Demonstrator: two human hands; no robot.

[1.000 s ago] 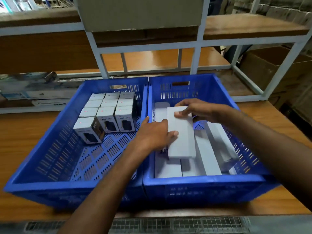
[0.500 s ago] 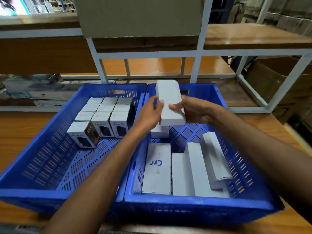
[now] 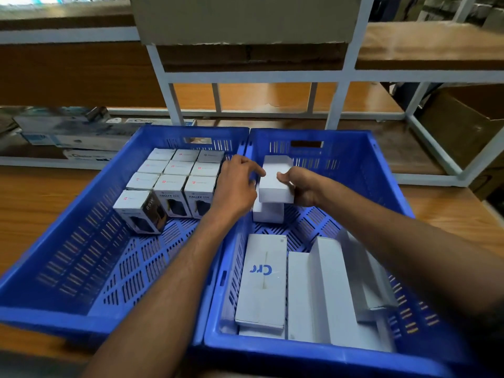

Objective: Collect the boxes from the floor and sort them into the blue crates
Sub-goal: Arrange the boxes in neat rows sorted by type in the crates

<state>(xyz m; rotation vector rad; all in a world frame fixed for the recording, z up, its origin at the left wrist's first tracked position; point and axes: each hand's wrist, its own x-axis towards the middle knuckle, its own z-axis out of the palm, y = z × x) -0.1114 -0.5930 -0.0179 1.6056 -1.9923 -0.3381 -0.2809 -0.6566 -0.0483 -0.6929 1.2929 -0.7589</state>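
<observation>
Both hands meet over the far half of the right crate (image 3: pixel 354 159), with a white box (image 3: pixel 275 181) held between them. The left hand (image 3: pixel 237 186) comes in across the wall shared by the two crates, and its curled fingers close on the box's left edge, the index fingertip on the top corner. The right hand (image 3: pixel 302 186) grips the opposite side, thumb laid over the top face and the other fingers wrapped round the right edge and underneath. The box lies roughly level, its long axis running away from the person, its near end facing the camera. Directly below it, touching or nearly touching, a lower box (image 3: pixel 268 212) sits on the crate floor against the left wall.

On the near side of the same crate, under the right forearm, lie the long boxes (image 3: pixel 327 290). One at the left is flat and carries blue lettering; those at the right stand on edge or lean toward the right wall.

The left crate (image 3: pixel 68 241) sits just beside the right one, their walls touching. Small boxes (image 3: pixel 177 170) stand packed in rows in its far right corner, just left of the left hand, and one box at the front left is turned askew.

Both crates rest on a wooden bench (image 3: pixel 41 200), and a white-framed shelf (image 3: pixel 163 85) stands behind them.
</observation>
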